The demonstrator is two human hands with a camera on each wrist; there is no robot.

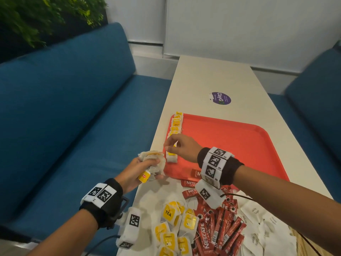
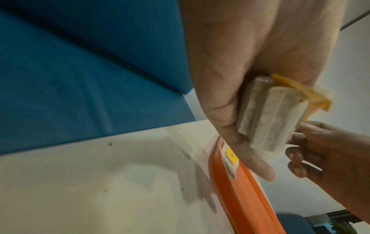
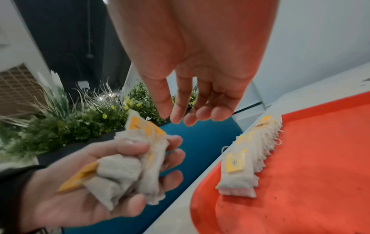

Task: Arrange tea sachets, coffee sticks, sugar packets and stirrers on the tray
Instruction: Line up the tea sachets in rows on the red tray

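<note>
White table [image 1: 212,80] between two blue benches [image 1: 64,108], green plants [image 3: 66,123] behind the left one, pale wall panels at the far end. Red tray [image 1: 239,145] on the table; a row of tea sachets [image 1: 175,126] with yellow tags runs overlapped along its left edge. Left hand [image 1: 142,169] is off the table's left edge just beside the tray, curled round a bunch of tea sachets [image 3: 136,166], one yellow tag hanging below. Right hand [image 1: 180,145] hovers over the near end of the row, fingers [image 3: 200,110] loosely extended toward the bunch, nothing held as the right wrist view shows it. Near pile on the table: loose tea bags [image 1: 173,224] tagged "TEA", red coffee sticks [image 1: 217,230] reading "NESCAFE CLASSIC", a few lying over the tray's near rim, white sugar packets [image 1: 258,222] marked "white sugar". Purple round sticker [image 1: 220,97] further up the table reads "ClayGo"; its small print is illegible.
</note>
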